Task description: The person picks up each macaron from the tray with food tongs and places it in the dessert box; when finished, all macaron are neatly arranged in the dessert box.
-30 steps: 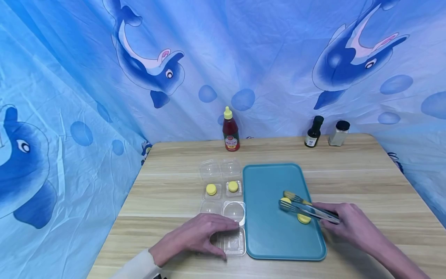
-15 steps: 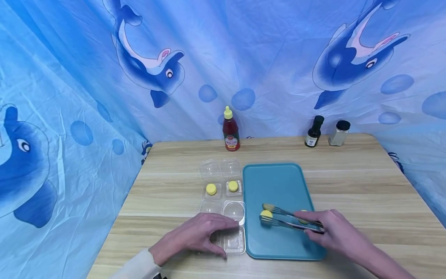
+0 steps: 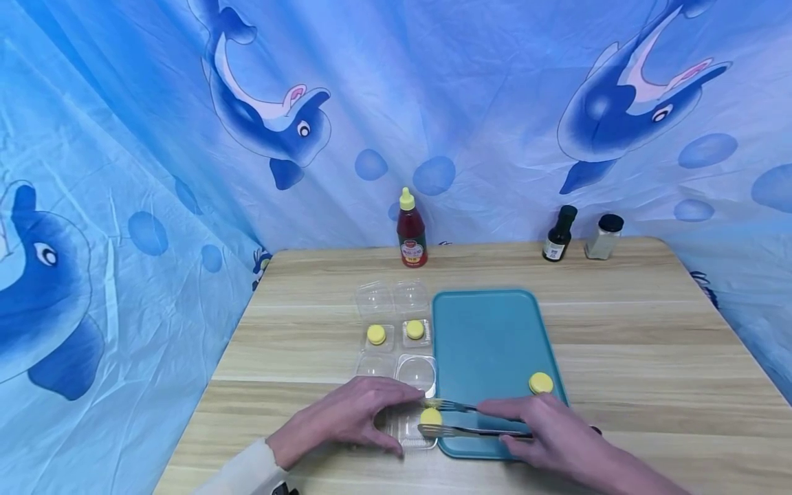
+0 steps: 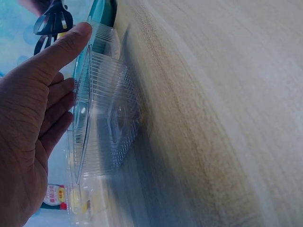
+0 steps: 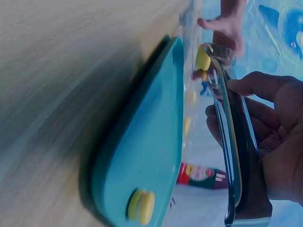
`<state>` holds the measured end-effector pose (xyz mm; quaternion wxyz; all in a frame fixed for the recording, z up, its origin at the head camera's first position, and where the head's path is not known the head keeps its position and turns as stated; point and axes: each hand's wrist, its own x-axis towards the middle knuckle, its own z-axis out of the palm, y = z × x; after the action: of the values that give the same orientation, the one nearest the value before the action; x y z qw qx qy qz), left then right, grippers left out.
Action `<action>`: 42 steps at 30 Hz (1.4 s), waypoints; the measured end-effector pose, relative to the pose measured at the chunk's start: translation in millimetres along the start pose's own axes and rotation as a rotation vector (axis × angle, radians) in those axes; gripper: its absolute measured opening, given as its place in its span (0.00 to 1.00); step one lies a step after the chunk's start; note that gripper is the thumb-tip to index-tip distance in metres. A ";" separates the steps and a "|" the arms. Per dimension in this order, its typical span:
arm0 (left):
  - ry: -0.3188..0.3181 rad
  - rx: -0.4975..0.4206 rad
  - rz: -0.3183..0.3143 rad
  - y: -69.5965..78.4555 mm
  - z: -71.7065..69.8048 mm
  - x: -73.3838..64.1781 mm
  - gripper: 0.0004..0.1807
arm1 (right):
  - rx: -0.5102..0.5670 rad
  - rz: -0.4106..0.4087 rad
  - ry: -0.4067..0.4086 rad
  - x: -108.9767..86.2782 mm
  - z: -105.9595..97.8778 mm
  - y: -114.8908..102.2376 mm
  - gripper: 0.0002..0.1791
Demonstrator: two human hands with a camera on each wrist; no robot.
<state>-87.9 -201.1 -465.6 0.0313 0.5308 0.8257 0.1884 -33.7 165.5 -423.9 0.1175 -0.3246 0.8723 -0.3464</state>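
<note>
My right hand [image 3: 551, 433] holds metal tongs [image 5: 244, 156], whose slotted tips pinch a yellow macaron [image 3: 431, 416]. In the head view the macaron overlaps the near-right clear plastic box [image 3: 416, 443], just past the left edge of the teal tray [image 3: 485, 330]. Another yellow macaron [image 3: 541, 383] lies at the tray's right side, close to the right hand. My left hand [image 3: 355, 414] is at the near-left clear box [image 4: 111, 109], thumb and fingers spread apart at its rim; the left wrist view shows ridged walls and nothing inside it.
Two farther open clear boxes each hold a yellow macaron [image 3: 376, 335], with transparent lids [image 3: 411, 295] folded back. Along the table's back stand a red sauce bottle [image 3: 411, 234], a small dark bottle [image 3: 559, 237] and a black-capped jar [image 3: 603, 239]. A dolphin-print curtain [image 3: 495, 103] hangs behind.
The right hand has carried the macaron in the tongs leftward across the tray, from its right side to over the near-right clear box. The left hand has stayed put.
</note>
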 end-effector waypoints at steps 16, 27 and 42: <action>0.023 0.025 0.026 -0.6 1.5 1.5 0.50 | -0.027 -0.048 -0.019 28.8 18.8 -10.7 0.24; 0.011 0.003 0.013 0.0 1.7 1.1 0.50 | -0.068 -0.056 -0.008 33.0 19.9 -15.4 0.25; 0.006 0.006 -0.004 1.0 0.6 0.3 0.49 | -0.104 -0.042 -0.032 34.1 10.7 -23.2 0.25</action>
<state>-87.1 -200.3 -465.8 0.0277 0.5288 0.8274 0.1873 -43.9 125.0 -415.3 0.1072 -0.3540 0.8800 -0.2978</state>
